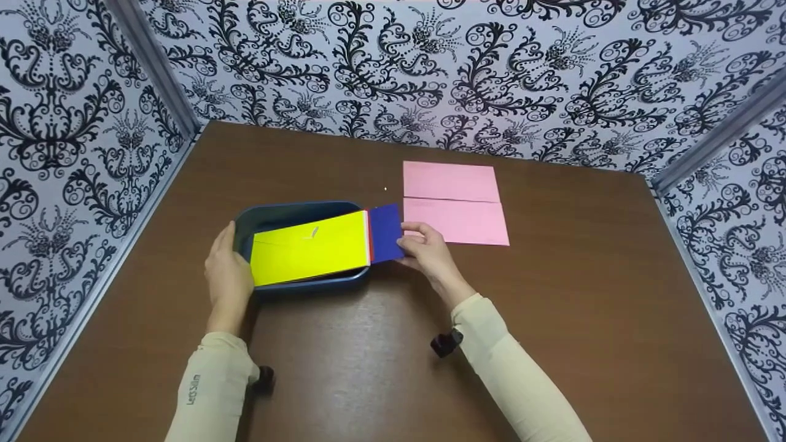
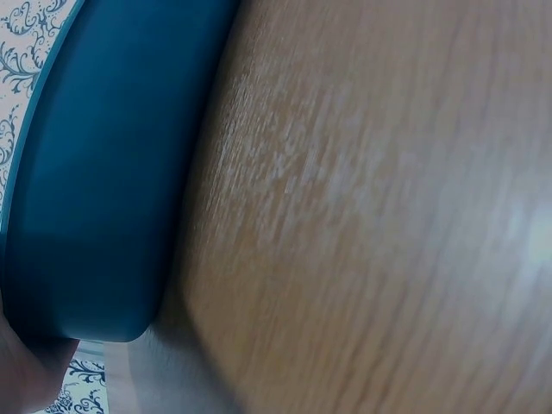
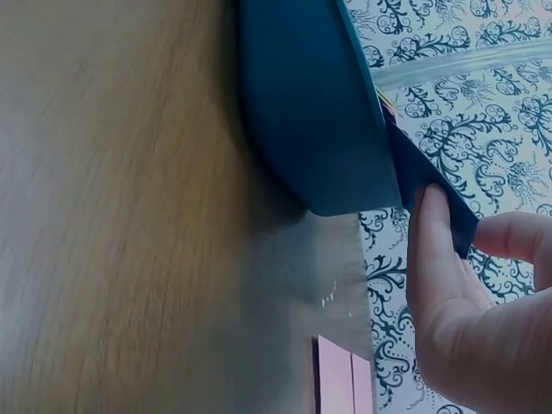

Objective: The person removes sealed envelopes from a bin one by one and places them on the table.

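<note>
Though pink sheets (image 1: 457, 215) lie out, yellow sheet (image 1: 310, 250) seemingly remains; right hand (image 1: 430, 255) pinches blue sheet (image 1: 385, 233), left hand (image 1: 229, 273) grips bin (image 3: 310, 112).

Free to pass over table (image 1: 589, 307) right of R hand (image 1: 430, 250), out to patterned wall (image 1: 743, 245); also on nr side of tub (image 2: 103, 172), btwn sleeves (image 1: 215, 383). Blocked at L end by L hand (image 1: 228, 270), at R end by blue card (image 1: 385, 233) jutting past rim, pinched by R hand. Mostly covered from above by yellow sheet (image 1: 307, 252), exc. tapering gap along far rim. Passable over flat pink paper (image 1: 460, 218).
</note>
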The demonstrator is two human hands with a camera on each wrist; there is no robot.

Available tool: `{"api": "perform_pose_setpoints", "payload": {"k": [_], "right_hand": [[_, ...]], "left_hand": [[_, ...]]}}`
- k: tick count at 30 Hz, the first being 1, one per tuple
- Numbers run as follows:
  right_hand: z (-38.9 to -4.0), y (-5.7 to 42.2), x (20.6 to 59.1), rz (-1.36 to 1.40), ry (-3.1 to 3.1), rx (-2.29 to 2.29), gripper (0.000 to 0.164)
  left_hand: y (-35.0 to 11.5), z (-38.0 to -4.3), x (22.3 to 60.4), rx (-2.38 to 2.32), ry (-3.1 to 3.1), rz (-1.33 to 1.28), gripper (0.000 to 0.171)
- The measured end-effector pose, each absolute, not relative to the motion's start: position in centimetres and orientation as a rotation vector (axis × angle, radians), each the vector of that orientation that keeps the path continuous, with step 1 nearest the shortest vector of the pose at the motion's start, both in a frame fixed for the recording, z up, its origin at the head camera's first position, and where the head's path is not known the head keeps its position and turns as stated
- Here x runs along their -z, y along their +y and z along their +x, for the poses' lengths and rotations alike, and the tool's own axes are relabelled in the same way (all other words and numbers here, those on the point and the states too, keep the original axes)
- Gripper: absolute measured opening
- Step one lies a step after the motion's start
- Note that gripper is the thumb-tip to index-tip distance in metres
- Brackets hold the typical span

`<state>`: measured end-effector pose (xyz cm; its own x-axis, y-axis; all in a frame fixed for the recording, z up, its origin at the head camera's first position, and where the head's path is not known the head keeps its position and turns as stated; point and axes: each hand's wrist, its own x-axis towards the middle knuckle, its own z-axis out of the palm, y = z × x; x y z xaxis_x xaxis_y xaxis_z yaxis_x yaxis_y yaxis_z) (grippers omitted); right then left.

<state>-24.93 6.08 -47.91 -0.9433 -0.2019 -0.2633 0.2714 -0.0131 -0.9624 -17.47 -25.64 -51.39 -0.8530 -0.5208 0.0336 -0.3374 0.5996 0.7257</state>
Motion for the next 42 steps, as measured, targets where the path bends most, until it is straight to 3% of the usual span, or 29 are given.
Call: {"api": "perform_pose_setpoints", "payload": {"k": [42], "right_hand": [[-25.1,12.2,45.0,0.046,1.938,2.172,0.037]], "left_hand": [[-25.6,-17.5,51.3,1.111,-2.579,0.730,0.058]]}}
